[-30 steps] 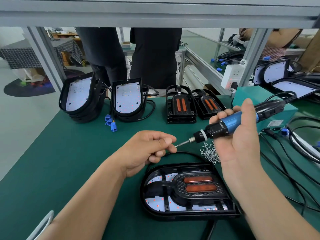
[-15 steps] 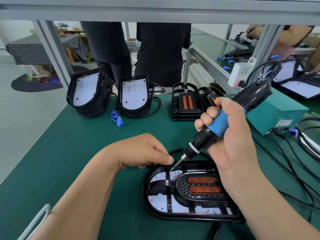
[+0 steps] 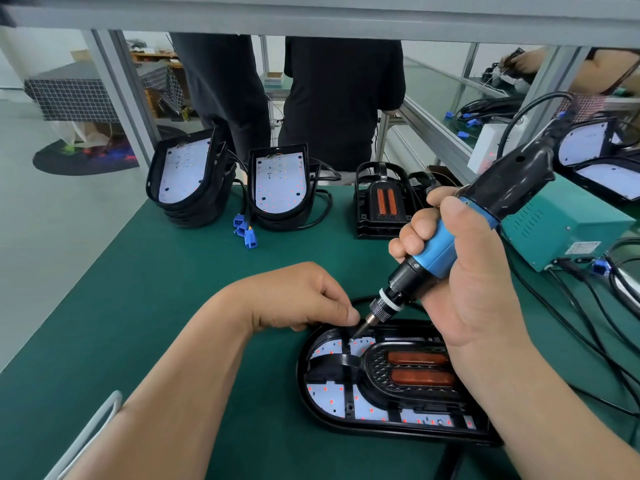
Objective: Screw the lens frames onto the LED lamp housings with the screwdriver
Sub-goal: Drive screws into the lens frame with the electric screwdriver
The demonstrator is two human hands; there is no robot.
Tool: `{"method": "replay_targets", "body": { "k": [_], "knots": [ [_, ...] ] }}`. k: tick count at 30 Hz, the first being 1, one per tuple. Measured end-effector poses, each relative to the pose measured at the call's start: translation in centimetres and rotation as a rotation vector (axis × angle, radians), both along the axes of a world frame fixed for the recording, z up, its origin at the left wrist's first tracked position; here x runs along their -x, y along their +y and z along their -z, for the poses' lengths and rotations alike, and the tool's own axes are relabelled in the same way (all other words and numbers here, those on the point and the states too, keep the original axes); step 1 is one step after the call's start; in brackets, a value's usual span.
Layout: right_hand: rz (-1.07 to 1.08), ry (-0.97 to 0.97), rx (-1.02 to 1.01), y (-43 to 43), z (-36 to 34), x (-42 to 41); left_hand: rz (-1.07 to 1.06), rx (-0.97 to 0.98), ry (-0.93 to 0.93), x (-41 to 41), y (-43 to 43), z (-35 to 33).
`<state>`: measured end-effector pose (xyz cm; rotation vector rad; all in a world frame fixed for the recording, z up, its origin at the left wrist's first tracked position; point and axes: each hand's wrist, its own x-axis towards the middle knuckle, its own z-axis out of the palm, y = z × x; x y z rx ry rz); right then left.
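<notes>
Lamp housings (image 3: 280,188) on green bench (image 3: 138,306)

A black, round-ended LED lamp housing (image 3: 363,427) lies flat and face up by the near edge of the worktop (image 3: 156,306), right of centre. Its white board is dotted red, and a black lens frame (image 3: 375,372) with two amber strips sits in it. The blue-and-black corded screwdriver (image 3: 440,244), gripped in the right hand (image 3: 478,289), slants down to the left with its bit tip on the frame's far-left arm. More housings (image 3: 280,185) and lens frames (image 3: 381,202) stand stacked along the far edge.
</notes>
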<state>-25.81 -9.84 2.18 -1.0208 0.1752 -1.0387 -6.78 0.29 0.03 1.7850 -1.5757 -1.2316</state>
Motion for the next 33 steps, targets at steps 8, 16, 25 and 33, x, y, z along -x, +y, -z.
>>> {"method": "replay_targets", "body": {
  "k": [8,16,25,33],
  "knots": [
    [-0.044,0.017,0.077,0.7,-0.3,-0.2,-0.005,0.004,0.009,0.1,0.1,0.1],
    [-0.164,0.038,0.129,1.0,-0.4,-0.4,0.019,0.014,0.018,0.4,0.1,-0.3],
    [-0.21,0.054,0.157,0.6,-0.4,-0.5,-0.002,-0.001,0.004,0.8,0.1,-0.6],
    [-0.25,0.01,0.164,0.0,0.1,-0.4,0.003,0.006,0.015,0.5,0.0,-0.2]
  ]
}}
